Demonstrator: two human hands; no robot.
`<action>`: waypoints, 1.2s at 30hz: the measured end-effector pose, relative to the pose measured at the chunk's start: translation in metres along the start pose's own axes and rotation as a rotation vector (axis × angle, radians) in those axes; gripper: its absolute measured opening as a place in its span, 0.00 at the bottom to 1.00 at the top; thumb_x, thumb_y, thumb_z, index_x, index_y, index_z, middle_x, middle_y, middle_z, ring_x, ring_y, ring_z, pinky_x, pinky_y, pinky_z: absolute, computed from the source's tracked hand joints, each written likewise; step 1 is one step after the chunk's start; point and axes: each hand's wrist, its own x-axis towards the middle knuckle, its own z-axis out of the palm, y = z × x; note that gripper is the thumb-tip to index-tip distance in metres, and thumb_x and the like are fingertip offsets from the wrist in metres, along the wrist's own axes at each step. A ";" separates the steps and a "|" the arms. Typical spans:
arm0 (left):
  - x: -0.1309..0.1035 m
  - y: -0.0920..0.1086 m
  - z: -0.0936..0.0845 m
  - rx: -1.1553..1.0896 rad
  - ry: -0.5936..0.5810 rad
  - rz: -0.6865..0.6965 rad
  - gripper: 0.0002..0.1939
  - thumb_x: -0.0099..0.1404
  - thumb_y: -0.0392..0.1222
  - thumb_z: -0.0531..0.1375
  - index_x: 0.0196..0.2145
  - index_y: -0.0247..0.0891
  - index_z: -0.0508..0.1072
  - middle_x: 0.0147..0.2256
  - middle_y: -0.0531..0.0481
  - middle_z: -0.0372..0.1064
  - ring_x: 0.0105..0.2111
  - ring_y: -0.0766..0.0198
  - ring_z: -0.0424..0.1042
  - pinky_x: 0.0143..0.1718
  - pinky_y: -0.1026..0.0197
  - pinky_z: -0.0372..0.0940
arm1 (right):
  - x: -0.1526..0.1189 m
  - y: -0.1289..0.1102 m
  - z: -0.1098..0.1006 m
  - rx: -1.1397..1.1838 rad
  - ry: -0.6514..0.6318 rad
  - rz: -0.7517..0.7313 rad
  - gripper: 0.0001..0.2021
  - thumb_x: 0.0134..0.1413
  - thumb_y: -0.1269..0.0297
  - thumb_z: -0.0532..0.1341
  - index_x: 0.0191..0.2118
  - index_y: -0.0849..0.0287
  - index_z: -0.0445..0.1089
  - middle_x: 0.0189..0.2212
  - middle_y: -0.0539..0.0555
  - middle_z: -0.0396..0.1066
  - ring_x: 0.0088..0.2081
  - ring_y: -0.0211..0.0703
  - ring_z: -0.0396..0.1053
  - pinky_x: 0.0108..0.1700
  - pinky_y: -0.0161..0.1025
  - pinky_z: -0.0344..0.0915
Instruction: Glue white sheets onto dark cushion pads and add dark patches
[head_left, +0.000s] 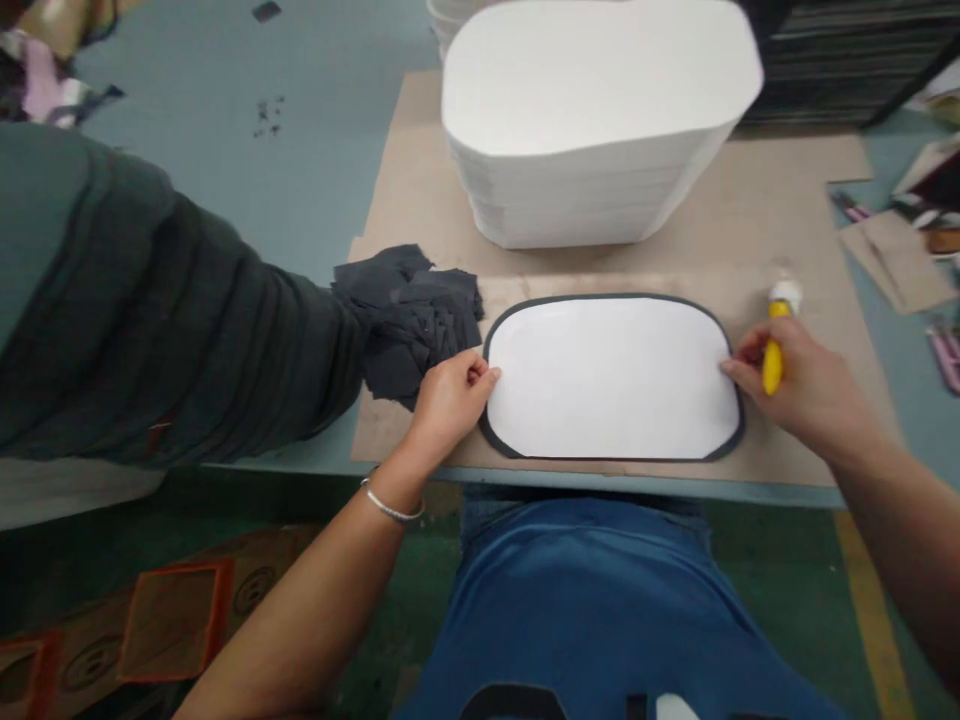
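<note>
A white rounded panel (611, 378) with dark fabric folded round its edge lies flat on the brown board in front of me. Its left end is pinched between the thumb and fingers of my left hand (454, 392). At the opposite end, the thumb and fingertips of my right hand (806, 385) touch the rim. That same hand also holds a yellow-handled brush (774, 362), its white end pointing away from me and blurred. Close beyond my left hand is a loose pile of dark fabric pieces (412, 325).
A tall stack of white panels (600, 80) stands behind the work. Thick rolled dark fabric (172, 300) spans the left side. Dark stacked sheets (847, 60) rise at the back right. Cardboard pieces (900, 260) and tools lie at the right, and orange-edged boxes (176, 620) sit below left.
</note>
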 end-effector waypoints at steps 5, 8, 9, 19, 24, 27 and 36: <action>0.004 -0.005 0.001 0.074 -0.005 -0.008 0.12 0.65 0.49 0.60 0.28 0.40 0.70 0.24 0.54 0.69 0.26 0.62 0.68 0.31 0.61 0.57 | 0.002 0.000 0.005 0.029 0.027 -0.052 0.11 0.52 0.58 0.63 0.39 0.54 0.62 0.33 0.53 0.71 0.32 0.45 0.69 0.37 0.41 0.63; 0.004 -0.006 -0.002 0.125 -0.021 -0.010 0.12 0.66 0.49 0.60 0.28 0.40 0.70 0.25 0.53 0.70 0.27 0.61 0.69 0.31 0.61 0.58 | 0.002 0.006 0.009 0.059 0.053 -0.108 0.11 0.52 0.60 0.63 0.39 0.54 0.63 0.31 0.51 0.70 0.29 0.44 0.68 0.34 0.39 0.62; 0.003 -0.004 -0.003 0.166 -0.031 -0.016 0.12 0.66 0.49 0.60 0.29 0.40 0.70 0.25 0.53 0.70 0.27 0.60 0.70 0.32 0.61 0.59 | 0.002 0.008 0.010 0.067 0.054 -0.122 0.11 0.52 0.60 0.63 0.40 0.54 0.63 0.30 0.51 0.70 0.29 0.43 0.68 0.33 0.39 0.62; -0.005 0.064 0.049 0.506 0.134 0.515 0.31 0.74 0.51 0.57 0.68 0.32 0.61 0.69 0.30 0.57 0.70 0.39 0.54 0.67 0.36 0.57 | -0.002 0.011 0.024 -0.017 0.064 -0.209 0.07 0.61 0.61 0.57 0.44 0.54 0.63 0.32 0.54 0.73 0.29 0.45 0.71 0.32 0.39 0.64; 0.000 0.069 0.080 0.603 -0.013 0.573 0.33 0.75 0.59 0.54 0.72 0.48 0.57 0.75 0.46 0.44 0.75 0.39 0.39 0.69 0.22 0.42 | -0.008 0.006 0.027 -0.138 0.117 -0.222 0.10 0.62 0.63 0.57 0.47 0.57 0.67 0.34 0.61 0.73 0.35 0.57 0.73 0.36 0.49 0.69; 0.000 0.065 0.079 0.624 -0.029 0.558 0.34 0.75 0.60 0.52 0.73 0.49 0.56 0.75 0.49 0.42 0.75 0.40 0.38 0.69 0.22 0.42 | -0.007 -0.014 0.036 -0.163 0.148 -0.272 0.12 0.64 0.63 0.57 0.51 0.57 0.67 0.44 0.66 0.74 0.45 0.63 0.74 0.45 0.58 0.71; 0.000 0.066 0.078 0.618 -0.031 0.519 0.38 0.73 0.66 0.50 0.73 0.47 0.54 0.76 0.46 0.39 0.75 0.42 0.37 0.70 0.22 0.37 | -0.002 -0.060 0.088 -0.116 0.216 -0.433 0.15 0.65 0.53 0.62 0.47 0.59 0.66 0.69 0.71 0.58 0.69 0.72 0.56 0.67 0.74 0.53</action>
